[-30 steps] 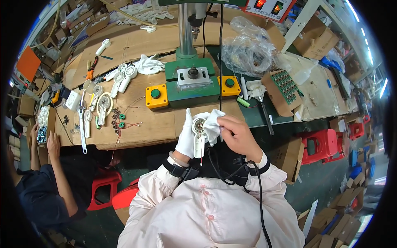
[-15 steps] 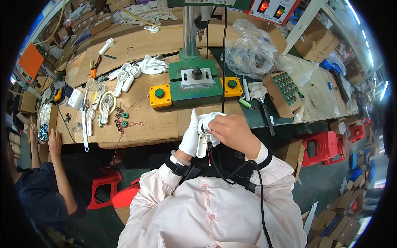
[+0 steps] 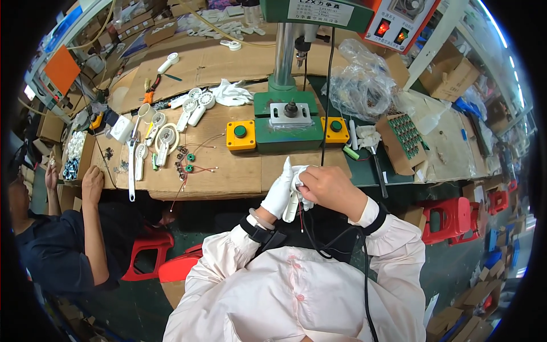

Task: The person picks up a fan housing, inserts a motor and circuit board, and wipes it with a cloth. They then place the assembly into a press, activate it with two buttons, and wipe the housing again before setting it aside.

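In front of my body, at the table's near edge, my white-gloved left hand [image 3: 277,195] holds a white handheld fan housing [image 3: 291,209]. Its handle hangs down below the palm and its round head is mostly covered by my hands. My bare right hand [image 3: 331,189] has its fingers closed at that round head; what lies under the fingertips is hidden. A thin red wire [image 3: 301,221] dangles beside the handle. Farther off stands a green press [image 3: 288,134], flanked by two yellow boxes with green buttons, the left button box [image 3: 240,136] and the right button box [image 3: 335,130].
Left on the cardboard-covered table lie fan parts [image 3: 165,139], small wired motors [image 3: 190,167], a long wrench [image 3: 132,171] and orange pliers [image 3: 150,90]. Right are a box of green circuit boards [image 3: 405,137] and plastic bags [image 3: 359,80]. A co-worker [image 3: 62,245] sits left; red stools [image 3: 450,219] stand right.
The view has shifted, so the bench appears farther right and slightly lower. My hands stay together on the fan housing, with the right fingers slightly moved. The co-worker's hands have shifted.
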`<state>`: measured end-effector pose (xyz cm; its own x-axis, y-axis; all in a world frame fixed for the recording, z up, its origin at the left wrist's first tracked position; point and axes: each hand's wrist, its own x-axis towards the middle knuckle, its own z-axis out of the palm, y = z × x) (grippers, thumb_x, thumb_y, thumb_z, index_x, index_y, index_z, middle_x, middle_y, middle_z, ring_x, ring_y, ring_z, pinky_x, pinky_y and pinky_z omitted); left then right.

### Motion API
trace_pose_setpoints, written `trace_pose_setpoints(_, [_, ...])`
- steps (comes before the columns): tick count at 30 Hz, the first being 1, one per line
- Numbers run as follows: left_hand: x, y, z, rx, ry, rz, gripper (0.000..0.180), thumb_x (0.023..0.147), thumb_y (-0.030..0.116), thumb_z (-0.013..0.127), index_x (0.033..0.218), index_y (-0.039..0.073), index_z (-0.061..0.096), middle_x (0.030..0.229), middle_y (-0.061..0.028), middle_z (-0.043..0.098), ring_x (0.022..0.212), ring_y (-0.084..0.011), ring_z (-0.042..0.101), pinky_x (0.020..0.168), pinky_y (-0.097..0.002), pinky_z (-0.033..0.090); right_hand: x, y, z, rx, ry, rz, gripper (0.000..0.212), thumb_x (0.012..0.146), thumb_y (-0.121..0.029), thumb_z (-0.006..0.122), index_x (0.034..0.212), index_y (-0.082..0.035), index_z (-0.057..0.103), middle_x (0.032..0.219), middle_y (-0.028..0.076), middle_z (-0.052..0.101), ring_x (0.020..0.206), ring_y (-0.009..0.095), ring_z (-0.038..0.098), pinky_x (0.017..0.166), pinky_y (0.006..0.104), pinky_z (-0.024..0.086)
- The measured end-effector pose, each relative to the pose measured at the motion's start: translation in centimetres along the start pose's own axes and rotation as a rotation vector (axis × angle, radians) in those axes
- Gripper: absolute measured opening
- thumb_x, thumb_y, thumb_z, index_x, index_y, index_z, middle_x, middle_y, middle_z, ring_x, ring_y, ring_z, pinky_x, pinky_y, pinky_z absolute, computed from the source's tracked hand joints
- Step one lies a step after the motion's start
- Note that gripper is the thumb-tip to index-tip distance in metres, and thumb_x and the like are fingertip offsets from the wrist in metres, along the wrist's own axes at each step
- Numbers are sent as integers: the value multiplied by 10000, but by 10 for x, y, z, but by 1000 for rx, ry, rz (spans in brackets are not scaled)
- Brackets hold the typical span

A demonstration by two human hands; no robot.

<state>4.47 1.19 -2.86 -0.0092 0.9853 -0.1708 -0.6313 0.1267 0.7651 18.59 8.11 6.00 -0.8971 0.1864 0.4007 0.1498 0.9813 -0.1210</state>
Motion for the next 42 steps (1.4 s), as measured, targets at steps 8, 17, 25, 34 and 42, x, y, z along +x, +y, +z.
trace_pose_setpoints(8, [1,-3,1,-17,56,38,477,1039,400,343,1195,13,573,1095,-61,632,969,-139,605,866,-256,491,-1,-1,1,18,12,21,168,734,-149,697,826,-67,585,761,68,582,648,253,611,535,352,491])
trace_pose_setpoints(17, [1,14,-5,-198,35,-62,580,1008,518,329,1174,28,592,936,-57,653,700,-114,600,619,-221,506,-11,19,-51,0,352,405,114,784,-107,664,843,-37,596,733,82,543,623,260,567,568,344,474])
trace_pose_setpoints(25, [2,21,2,-412,-160,-70,633,996,567,275,1205,40,556,861,-104,636,552,-163,513,475,-259,426,-40,55,-68,-538,222,724,130,889,-127,587,948,-39,662,758,116,648,654,270,640,574,344,480])
trace_pose_setpoints(34, [6,16,0,-355,-83,0,584,1003,536,302,1199,45,551,893,-118,657,606,-185,565,521,-273,466,-39,-23,-6,325,112,685,144,896,-149,607,914,-26,678,737,105,669,621,198,658,572,287,489])
trace_pose_setpoints(42, [6,16,2,-397,-62,32,581,1007,527,301,1220,42,538,899,-110,658,629,-164,573,533,-257,474,-41,-43,29,660,-78,701,177,872,-213,670,901,-38,675,690,74,652,574,146,616,545,270,470])
